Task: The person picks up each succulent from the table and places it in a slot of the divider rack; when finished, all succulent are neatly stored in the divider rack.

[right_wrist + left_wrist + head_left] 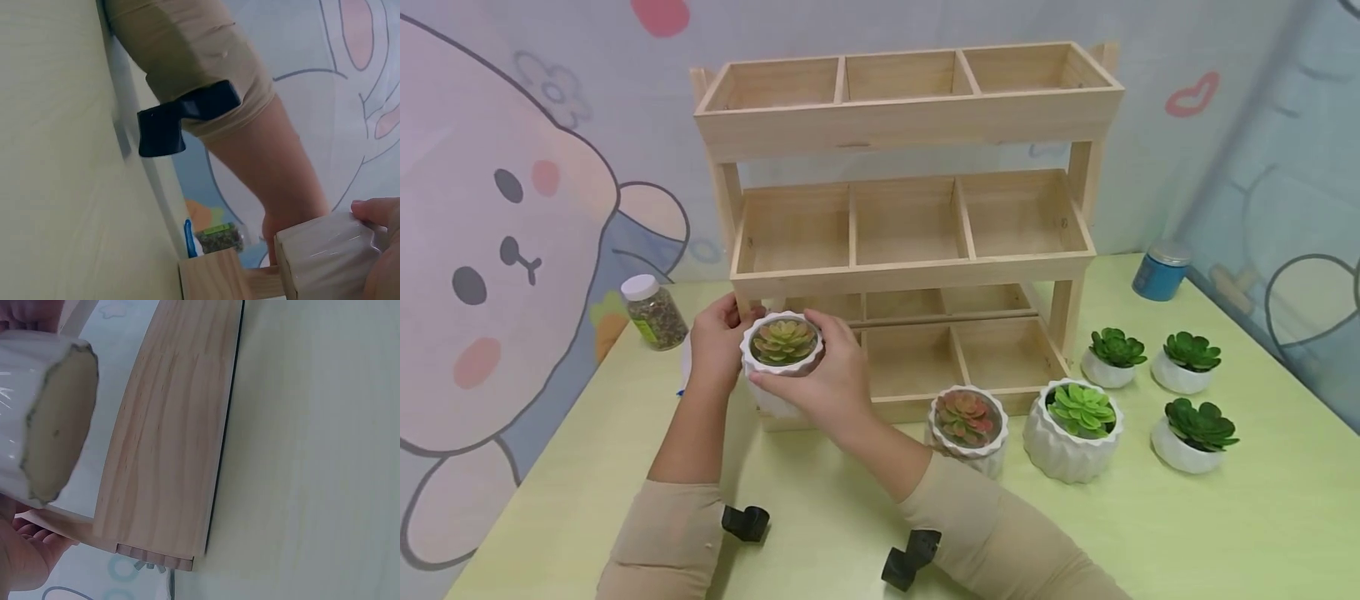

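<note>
My right hand (827, 375) grips a white ribbed pot (763, 371) holding a yellow-green, red-tipped succulent (783, 341), thumb and fingers on opposite sides of its rim. The pot is raised in front of the bottom tier's left end; its flat underside shows in the left wrist view. Behind the pot, my left hand (717, 340) holds the left upright of a three-tier wooden rack (910, 125), its curled fingers (37, 540) against the wood. Two more such pots stand before the rack, one with a reddish succulent (966, 417), one with a bright green succulent (1081, 408).
Several small white bowls with dark green succulents (1198, 425) stand at the right of the table. A blue jar (1161, 272) is at the back right, and a clear jar of brown bits (657, 315) at the left. The rack's upper tiers have divided compartments.
</note>
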`<state>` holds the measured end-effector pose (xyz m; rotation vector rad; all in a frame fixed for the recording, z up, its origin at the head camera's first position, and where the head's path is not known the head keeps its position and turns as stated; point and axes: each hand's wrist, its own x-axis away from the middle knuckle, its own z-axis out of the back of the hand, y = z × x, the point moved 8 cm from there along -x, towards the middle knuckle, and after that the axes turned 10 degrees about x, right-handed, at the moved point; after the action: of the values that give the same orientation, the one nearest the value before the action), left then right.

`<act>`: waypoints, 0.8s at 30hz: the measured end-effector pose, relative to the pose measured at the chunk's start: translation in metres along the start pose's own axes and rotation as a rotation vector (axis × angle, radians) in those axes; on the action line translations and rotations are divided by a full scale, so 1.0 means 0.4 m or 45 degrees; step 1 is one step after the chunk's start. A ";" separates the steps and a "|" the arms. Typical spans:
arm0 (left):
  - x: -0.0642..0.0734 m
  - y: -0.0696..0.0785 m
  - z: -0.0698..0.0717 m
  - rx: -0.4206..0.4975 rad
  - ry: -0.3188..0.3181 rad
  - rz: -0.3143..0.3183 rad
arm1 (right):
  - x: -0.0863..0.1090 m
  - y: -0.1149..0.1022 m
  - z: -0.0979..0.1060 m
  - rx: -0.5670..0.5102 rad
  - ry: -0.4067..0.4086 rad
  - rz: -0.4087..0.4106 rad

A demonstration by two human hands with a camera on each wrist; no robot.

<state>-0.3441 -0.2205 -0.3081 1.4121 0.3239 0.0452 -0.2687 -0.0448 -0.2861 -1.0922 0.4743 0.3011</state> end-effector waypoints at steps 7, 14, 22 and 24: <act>0.002 -0.005 0.005 -0.116 0.015 0.016 | -0.015 0.041 -0.019 0.078 0.079 -0.046; 0.000 -0.002 0.000 -0.069 0.007 -0.004 | -0.023 0.075 -0.041 0.108 0.098 -0.104; 0.002 0.002 -0.002 -0.071 -0.004 -0.012 | -0.031 0.111 -0.053 0.170 0.108 -0.130; 0.003 0.002 0.000 -0.091 -0.005 -0.010 | -0.033 0.116 -0.058 0.191 0.094 -0.130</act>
<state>-0.3428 -0.2202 -0.3074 1.3400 0.3215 0.0476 -0.3065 -0.0456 -0.3240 -0.9802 0.4970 0.1340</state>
